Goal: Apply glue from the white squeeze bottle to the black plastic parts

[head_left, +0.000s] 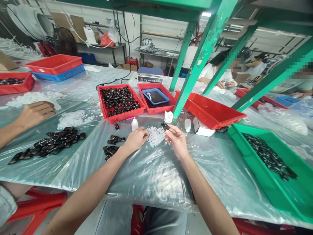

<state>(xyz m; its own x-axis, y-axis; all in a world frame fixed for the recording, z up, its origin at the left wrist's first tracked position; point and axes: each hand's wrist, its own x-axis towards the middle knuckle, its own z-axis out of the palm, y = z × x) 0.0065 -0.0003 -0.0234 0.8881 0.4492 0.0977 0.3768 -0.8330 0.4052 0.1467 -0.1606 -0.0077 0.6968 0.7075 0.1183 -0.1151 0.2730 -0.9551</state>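
Observation:
My right hand (177, 139) pinches a small glossy black plastic part (165, 126) between thumb and fingers, tilted just above the table. A heap of tiny translucent white plastic pieces (156, 136) lies between my hands. At its left edge my left hand (137, 139) has its fingers bent together, tips down at the pieces; whatever they grip is hidden. Just behind that hand stands a small white squeeze bottle (134, 124). Several more black parts (111, 150) lie to the left of my left forearm, with a single one (116, 126) farther back.
A red tray (107, 118) of black parts stands behind, beside another red tray (156, 110) holding a blue one. A green bin (276, 192) is at right. Green metal posts (195, 62) rise ahead. At left, a co-worker's hand (36, 114) hovers near white pieces (75, 119).

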